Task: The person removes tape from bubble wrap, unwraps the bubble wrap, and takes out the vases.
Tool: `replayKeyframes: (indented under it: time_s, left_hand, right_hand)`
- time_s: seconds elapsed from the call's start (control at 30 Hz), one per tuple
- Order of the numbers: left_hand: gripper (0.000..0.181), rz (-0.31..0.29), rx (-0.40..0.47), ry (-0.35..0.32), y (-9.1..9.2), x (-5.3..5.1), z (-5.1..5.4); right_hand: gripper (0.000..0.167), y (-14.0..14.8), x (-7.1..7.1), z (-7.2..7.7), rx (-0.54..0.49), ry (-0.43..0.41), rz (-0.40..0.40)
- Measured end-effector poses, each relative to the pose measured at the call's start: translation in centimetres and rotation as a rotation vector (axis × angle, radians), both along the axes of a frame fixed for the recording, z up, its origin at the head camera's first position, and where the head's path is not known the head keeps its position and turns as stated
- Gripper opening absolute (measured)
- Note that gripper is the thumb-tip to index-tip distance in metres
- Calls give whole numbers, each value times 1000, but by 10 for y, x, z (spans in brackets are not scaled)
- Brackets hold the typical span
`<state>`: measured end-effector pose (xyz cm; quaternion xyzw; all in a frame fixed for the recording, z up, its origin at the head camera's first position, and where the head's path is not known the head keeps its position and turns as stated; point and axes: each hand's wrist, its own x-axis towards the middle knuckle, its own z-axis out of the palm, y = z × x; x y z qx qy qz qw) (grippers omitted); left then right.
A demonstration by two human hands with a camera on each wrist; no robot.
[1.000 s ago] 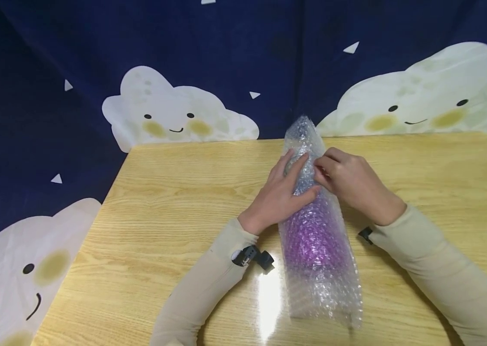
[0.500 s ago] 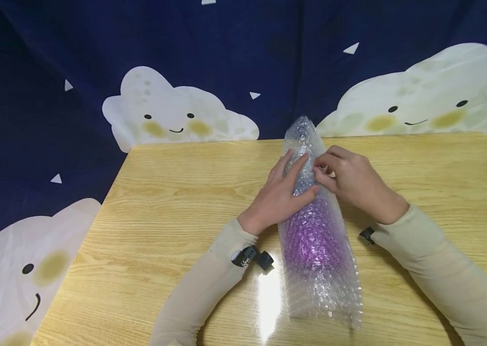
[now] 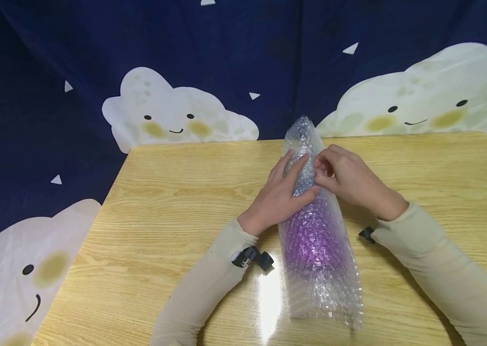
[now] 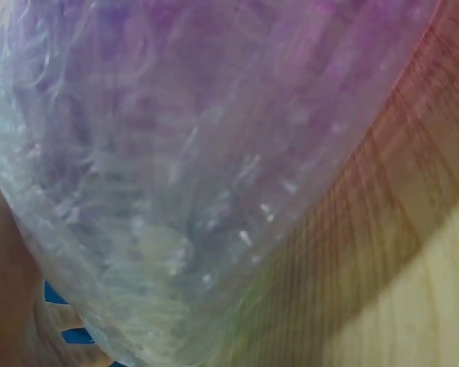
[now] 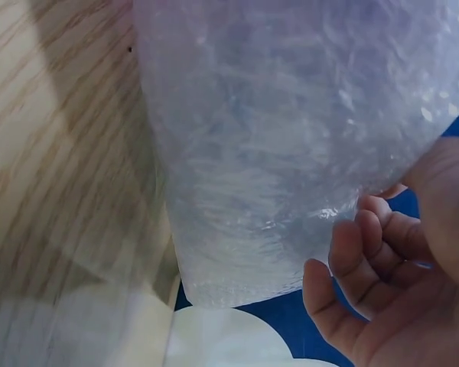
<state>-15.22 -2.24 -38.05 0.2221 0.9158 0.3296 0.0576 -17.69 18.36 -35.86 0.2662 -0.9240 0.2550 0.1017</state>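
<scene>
A long bundle of clear bubble wrap (image 3: 321, 288) lies lengthwise on the wooden table (image 3: 174, 192), its far end narrowing past the table's back edge. Something purple, paler blue towards the far end, shows through the layers; its kind cannot be made out. My left hand (image 3: 275, 197) rests on the upper half with fingers spread. From the other side, my right hand (image 3: 347, 175) has curled fingers and pinches at the wrap's surface, thumb and index tips close together. The right wrist view shows the bubble wrap (image 5: 275, 153) beside the curled fingers (image 5: 352, 260), the exact pinch partly hidden.
Behind the table hangs a dark blue cloth (image 3: 209, 43) printed with smiling clouds. Each sleeve carries a black strap or mount near the wrist, the left one (image 3: 249, 257) beside the bundle. Bare wood lies on both sides of the wrap.
My right hand's fingers have shifted slightly at the same spot on the wrap, the thumb and fingers parting a little and coming together. The left hand and the bundle have stayed in place.
</scene>
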Motion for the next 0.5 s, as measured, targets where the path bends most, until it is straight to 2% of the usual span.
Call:
replayKeyframes:
  time_s: [0.3, 0.5]
  left_hand:
    - [80, 2, 1, -6, 1, 1, 0]
    - [79, 2, 3, -12, 1, 1, 1]
  right_hand:
    - [12, -1, -3, 0, 5, -55, -5]
    - [13, -1, -3, 0, 8, -60, -4]
